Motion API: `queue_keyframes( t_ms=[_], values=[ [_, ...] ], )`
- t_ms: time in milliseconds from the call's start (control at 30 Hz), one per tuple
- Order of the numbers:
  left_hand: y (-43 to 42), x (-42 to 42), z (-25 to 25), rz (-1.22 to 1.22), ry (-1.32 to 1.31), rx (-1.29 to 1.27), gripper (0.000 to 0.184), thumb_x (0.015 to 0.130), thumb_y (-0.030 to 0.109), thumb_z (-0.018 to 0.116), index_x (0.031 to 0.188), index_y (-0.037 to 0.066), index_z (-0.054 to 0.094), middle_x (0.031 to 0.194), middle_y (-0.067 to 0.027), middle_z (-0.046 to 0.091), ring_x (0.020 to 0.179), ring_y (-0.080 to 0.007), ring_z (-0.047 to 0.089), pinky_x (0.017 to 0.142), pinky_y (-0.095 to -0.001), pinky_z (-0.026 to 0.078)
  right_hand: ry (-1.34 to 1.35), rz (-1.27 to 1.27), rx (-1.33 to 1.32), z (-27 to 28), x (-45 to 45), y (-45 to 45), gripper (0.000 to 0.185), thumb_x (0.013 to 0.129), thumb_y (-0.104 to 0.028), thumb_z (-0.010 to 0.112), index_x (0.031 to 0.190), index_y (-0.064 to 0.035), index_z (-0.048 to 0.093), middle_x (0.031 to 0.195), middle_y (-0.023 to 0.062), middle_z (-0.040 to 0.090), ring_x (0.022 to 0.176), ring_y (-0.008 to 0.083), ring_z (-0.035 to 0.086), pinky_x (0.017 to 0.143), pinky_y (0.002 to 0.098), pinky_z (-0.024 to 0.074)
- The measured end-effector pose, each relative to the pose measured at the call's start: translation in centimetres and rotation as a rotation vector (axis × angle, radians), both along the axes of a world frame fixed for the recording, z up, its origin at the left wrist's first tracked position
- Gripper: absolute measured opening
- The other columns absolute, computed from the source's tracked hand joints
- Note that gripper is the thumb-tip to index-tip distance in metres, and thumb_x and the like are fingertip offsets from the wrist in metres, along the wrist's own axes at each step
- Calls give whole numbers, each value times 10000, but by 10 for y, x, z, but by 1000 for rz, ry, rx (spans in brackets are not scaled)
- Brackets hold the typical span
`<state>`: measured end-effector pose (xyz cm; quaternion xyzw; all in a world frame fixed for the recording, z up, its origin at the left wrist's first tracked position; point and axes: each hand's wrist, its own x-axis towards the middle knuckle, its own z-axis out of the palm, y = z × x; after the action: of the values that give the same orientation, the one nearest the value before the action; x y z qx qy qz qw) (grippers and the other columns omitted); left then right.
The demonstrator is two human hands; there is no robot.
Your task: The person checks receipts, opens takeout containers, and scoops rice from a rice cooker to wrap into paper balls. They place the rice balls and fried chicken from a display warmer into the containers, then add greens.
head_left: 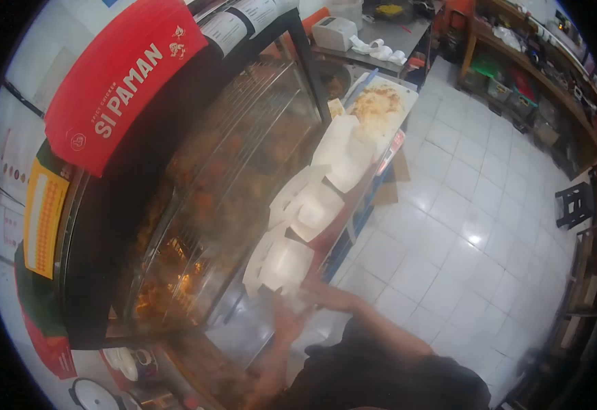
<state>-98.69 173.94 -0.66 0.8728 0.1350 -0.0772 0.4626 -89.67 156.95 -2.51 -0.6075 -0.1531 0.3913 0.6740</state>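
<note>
Three open white takeaway boxes lie in a row on the narrow counter: the nearest (286, 262), the middle one (315, 208) and the farthest (345, 152). Just below the nearest box, my left hand (291, 320) and my right hand (329, 297) are close together. Something pale shows between them, too blurred to identify. My right hand's fingers look stretched out towards the box. The fingers of my left hand are smeared, so their grip is unclear.
A glass display cabinet (243, 137) with racks of food stands left of the boxes. Beyond them is a crumb-covered white board (387, 102). A white printer (334, 34) sits on the back table. A black stool (574, 205) and shelves (531, 67) are at the right.
</note>
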Motion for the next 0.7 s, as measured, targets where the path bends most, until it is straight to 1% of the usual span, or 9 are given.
queue_keyframes(
  t_ms=[67,133,200,367,400,600,633,667,700],
  values=[
    [-33,26,13,-189,-64,255,1003,764,98,833,1502,-31,165,1386,-230,438,1292,-312,487,1049,-412,464,117,-255,63,-17,-18,-9,694,875,-388,756,1340,48,481,1188,185,628,1129,248,611,918,348,520],
    [-59,42,18,-252,-111,-95,1080,776,171,852,1541,-26,115,1443,-251,389,1355,-343,428,1091,-426,419,184,-446,50,-42,-7,-38,629,821,-265,822,1280,36,516,1166,156,636,1047,217,644,855,332,550],
    [-70,45,31,-236,-94,-123,1082,785,173,847,1552,-17,108,1467,-256,375,1363,-358,423,1101,-432,408,361,-537,130,-44,27,-70,605,765,-155,859,1241,26,532,1121,127,653,968,186,668,784,322,569],
    [-19,15,16,-469,147,55,921,862,200,787,1543,7,198,1457,-250,443,1355,-326,459,1117,-417,392,-124,-731,90,-15,181,-123,569,751,-214,835,1203,12,574,1071,133,668,928,217,671,785,345,564],
    [-12,5,17,-495,224,75,857,878,211,773,1521,-6,250,1440,-245,467,1352,-310,466,1112,-414,398,-374,-820,-246,-16,221,-126,654,709,-280,853,1215,19,564,1083,177,668,937,264,678,800,366,564],
    [42,-14,-67,-29,305,-139,817,904,246,745,1492,9,230,1411,-226,490,1313,-301,495,1074,-423,433,-679,-490,-730,-58,392,-98,801,589,-351,890,1208,53,580,1099,245,686,964,342,695,817,413,560],
    [51,-5,-86,64,357,-174,818,907,242,740,1492,14,217,1409,-224,489,1308,-298,497,1070,-424,437,-588,-208,-879,-38,396,-92,874,559,-370,898,1238,64,560,1136,257,676,988,352,690,839,412,556],
    [66,12,-113,-171,473,-15,858,902,220,741,1510,28,167,1399,-224,486,1295,-298,501,1058,-419,447,-536,-67,-947,-32,395,-88,910,545,-380,903,1253,69,549,1155,263,672,999,357,688,850,411,555],
    [50,23,-80,-10,477,-130,859,899,201,739,1516,35,165,1391,-218,483,1287,-292,500,1046,-412,455,-491,82,-1008,-27,394,-84,947,530,-390,907,1268,74,539,1173,270,667,1011,362,685,861,411,553]
  ],
)
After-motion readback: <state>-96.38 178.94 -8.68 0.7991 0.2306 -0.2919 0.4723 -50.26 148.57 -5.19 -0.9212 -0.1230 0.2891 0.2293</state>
